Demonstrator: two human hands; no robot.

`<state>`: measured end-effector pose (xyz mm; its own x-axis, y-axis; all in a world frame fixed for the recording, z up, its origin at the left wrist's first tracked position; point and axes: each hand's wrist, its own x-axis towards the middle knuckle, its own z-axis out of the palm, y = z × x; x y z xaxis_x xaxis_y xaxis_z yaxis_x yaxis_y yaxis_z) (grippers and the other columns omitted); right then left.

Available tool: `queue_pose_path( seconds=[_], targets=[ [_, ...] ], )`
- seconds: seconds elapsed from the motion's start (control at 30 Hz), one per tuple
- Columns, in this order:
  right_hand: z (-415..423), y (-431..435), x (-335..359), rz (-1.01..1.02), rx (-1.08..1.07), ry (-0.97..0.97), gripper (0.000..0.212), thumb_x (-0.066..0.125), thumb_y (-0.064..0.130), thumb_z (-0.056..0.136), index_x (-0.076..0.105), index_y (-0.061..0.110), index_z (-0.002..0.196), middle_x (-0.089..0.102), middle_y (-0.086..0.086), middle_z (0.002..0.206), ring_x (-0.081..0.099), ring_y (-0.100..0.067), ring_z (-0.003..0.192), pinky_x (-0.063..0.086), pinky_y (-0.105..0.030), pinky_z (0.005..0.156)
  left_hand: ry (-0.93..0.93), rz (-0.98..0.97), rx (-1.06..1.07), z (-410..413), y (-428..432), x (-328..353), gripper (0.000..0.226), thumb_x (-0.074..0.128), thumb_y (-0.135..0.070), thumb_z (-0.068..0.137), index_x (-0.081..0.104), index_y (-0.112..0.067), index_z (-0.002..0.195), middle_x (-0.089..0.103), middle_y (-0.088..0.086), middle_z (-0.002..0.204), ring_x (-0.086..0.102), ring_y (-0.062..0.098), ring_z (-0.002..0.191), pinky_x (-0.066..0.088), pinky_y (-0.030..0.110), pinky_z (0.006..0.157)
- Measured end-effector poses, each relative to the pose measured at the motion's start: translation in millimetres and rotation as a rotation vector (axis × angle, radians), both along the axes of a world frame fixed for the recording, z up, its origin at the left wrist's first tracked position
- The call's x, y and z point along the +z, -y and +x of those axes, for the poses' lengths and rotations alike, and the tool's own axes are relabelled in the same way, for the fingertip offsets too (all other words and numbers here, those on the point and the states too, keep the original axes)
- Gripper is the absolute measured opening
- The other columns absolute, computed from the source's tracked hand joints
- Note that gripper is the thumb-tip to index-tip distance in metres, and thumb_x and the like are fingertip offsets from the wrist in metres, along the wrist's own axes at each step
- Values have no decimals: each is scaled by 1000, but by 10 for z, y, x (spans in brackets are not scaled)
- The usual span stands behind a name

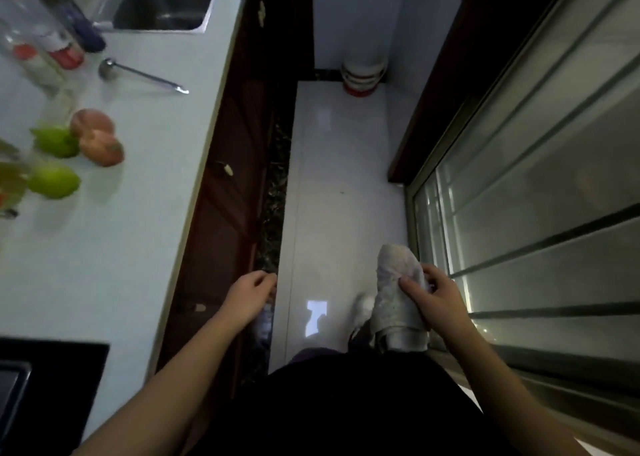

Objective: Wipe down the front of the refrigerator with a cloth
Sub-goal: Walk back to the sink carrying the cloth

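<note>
My right hand [433, 299] grips a crumpled whitish-grey cloth [398, 292], held low over the white floor at the lower right. The cloth hangs below the fingers and sticks up above them. My left hand [249, 296] hangs beside the dark wooden cabinet fronts with the fingers loosely curled and nothing in it. No refrigerator shows in this view.
A white counter [138, 213] runs along the left with a steel sink [166, 1], several bottles [52, 32], a ladle [138, 74], limes [53, 178] and peaches [100, 143]. A black hob [41, 386] sits at the near corner. Sliding glass doors [536, 195] line the right; stacked bowls [362, 74] stand on the floor ahead.
</note>
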<state>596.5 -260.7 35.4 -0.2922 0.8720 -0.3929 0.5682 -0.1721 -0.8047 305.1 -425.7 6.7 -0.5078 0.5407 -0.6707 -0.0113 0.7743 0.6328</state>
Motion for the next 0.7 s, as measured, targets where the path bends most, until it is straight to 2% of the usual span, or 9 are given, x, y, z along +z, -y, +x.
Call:
queue_pose_path(
  seconds=[0.03,0.13,0.2,0.3,0.33,0.43,0.53,0.63,0.7],
  targets=[
    [-56,-169,-20,-9,-17,-9,18,78,17,86,68,19,102,68,2,86,61,-10,75,46,-11,65,-7,-1,-21,-116,-217,-24,28,53,-28,102,71,-8,94,74,5,90,68,16,75,48,25,65],
    [-282,-776,-120,-53,-52,-37,19,77,18,87,69,18,104,69,2,88,65,-17,80,52,-29,75,-6,-38,-18,-419,-722,-172,24,53,-27,102,70,-12,97,73,5,91,67,18,79,49,26,69],
    [-520,-1209,-133,-40,-27,-41,15,76,18,87,68,20,100,69,1,88,64,-19,80,51,-27,71,15,-89,34,-597,-907,-346,24,53,-28,102,70,-12,96,72,7,90,67,23,81,49,31,71],
    [-908,-1823,-132,-53,52,-48,13,76,20,88,70,18,100,71,-5,90,66,-20,81,52,-28,70,111,-157,257,-757,-972,-564,27,51,-23,103,67,-2,101,69,12,83,62,24,67,44,29,58],
    [-1051,-2018,-123,-54,87,-62,14,76,22,88,70,18,100,72,-5,90,66,-17,79,53,-30,71,122,-181,323,-780,-988,-618,28,50,-23,104,66,1,102,67,13,80,59,25,63,40,27,56],
    [-1535,-2584,-31,-31,191,-54,18,77,25,87,69,20,103,69,4,87,63,-2,73,50,-21,68,201,-220,507,-848,-1049,-624,25,49,-21,104,62,-1,94,59,12,70,50,19,48,34,18,45],
    [-2053,-3098,70,-25,289,-90,24,76,23,88,69,18,109,69,2,95,65,-12,84,52,-26,75,215,-224,626,-984,-1194,-571,25,48,-16,104,59,0,88,52,18,69,48,13,31,34,14,33],
    [-2537,-3619,66,-25,361,-95,23,76,22,88,67,20,108,67,4,95,61,-4,82,47,-17,71,253,-222,714,-1260,-1441,-655,24,48,-13,104,56,1,86,45,16,64,45,14,30,35,17,35],
    [-2827,-3971,-15,-21,364,-78,28,77,23,87,67,18,113,68,2,99,63,-9,85,47,-19,73,245,-231,739,-1518,-1701,-771,27,50,-15,104,58,-3,81,50,13,65,50,17,42,40,21,44]
  ],
)
